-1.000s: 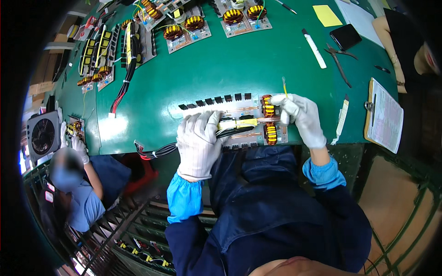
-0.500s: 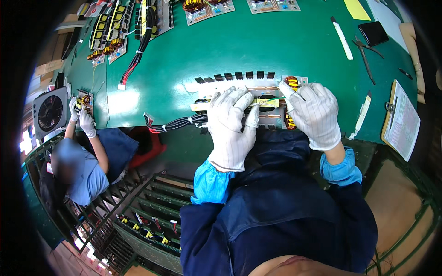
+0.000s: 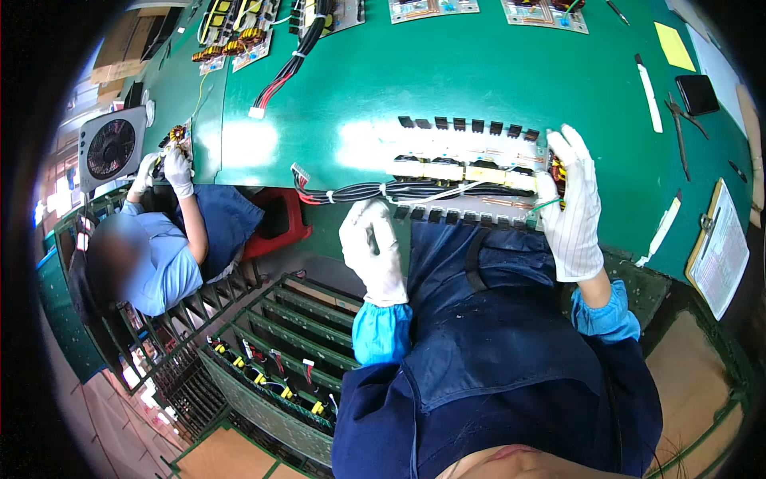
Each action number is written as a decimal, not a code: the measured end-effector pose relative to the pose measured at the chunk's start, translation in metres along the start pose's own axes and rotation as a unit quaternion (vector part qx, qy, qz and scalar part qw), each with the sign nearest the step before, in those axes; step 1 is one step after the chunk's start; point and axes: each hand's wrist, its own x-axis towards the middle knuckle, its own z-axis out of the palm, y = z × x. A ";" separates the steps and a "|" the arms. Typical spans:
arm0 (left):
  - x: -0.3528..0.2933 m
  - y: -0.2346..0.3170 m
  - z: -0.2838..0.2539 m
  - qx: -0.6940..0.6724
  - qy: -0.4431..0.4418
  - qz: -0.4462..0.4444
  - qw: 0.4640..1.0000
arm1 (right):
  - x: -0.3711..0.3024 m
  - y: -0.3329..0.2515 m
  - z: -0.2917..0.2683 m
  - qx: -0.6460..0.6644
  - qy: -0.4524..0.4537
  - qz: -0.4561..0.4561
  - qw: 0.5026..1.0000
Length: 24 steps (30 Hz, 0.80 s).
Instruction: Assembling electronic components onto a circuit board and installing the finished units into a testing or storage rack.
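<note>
A long circuit board (image 3: 383, 147) with rows of black heat sinks lies at the near table edge. Yellow-topped black parts run along its middle, and a copper-wound coil (image 3: 558, 171) sits at its right end. My right hand (image 3: 576, 219), in a white striped glove, rests over that end with fingers stretched and thumb apart, beside a green wire (image 3: 547, 204). A black wire bundle (image 3: 355, 194) with white ties leads left off the board. Just below it my gloved left hand (image 3: 373, 251) has its fingers drawn together; whatever is between them is hidden.
Pliers (image 3: 680, 140), white-handled knives (image 3: 649, 96), a black wallet-like thing (image 3: 697, 95) and a clipboard (image 3: 719, 249) lie to the right. More boards (image 3: 544, 14) stand along the far side. A co-worker (image 3: 163, 247) handles a board at left, near a fan (image 3: 112, 148).
My left hand has come off the board, down and left below the wire bundle. My right hand's fingers have straightened over the coil end. The whole view has shifted and turned.
</note>
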 end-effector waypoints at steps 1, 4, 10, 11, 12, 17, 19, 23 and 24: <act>-0.001 -0.005 0.000 0.070 -0.012 0.007 0.997 | -0.001 0.002 0.001 0.001 0.005 0.001 1.000; 0.003 -0.010 0.000 0.126 -0.013 -0.005 0.992 | -0.001 0.004 0.005 0.002 0.013 0.003 1.000; 0.014 -0.005 0.002 0.090 -0.094 0.016 0.991 | -0.003 0.007 0.008 0.002 0.029 -0.005 1.000; 0.012 0.000 0.004 0.024 -0.100 -0.013 0.995 | -0.003 0.008 0.009 -0.004 0.031 -0.009 0.999; 0.013 0.003 0.005 0.014 -0.118 0.013 0.993 | -0.003 0.008 0.010 -0.009 0.032 -0.012 0.999; 0.006 0.009 0.002 -0.075 -0.081 -0.057 0.992 | -0.003 0.009 0.010 -0.022 0.036 -0.018 0.999; 0.008 0.019 -0.002 -0.132 -0.080 -0.021 0.988 | -0.003 0.011 0.009 -0.020 0.031 -0.016 0.999; 0.016 0.044 -0.028 -0.301 -0.120 -0.210 0.922 | -0.002 0.011 0.010 -0.024 0.029 -0.021 0.999; 0.019 0.045 -0.029 -0.400 -0.149 -0.206 0.881 | -0.002 0.011 0.009 -0.025 0.031 -0.025 0.999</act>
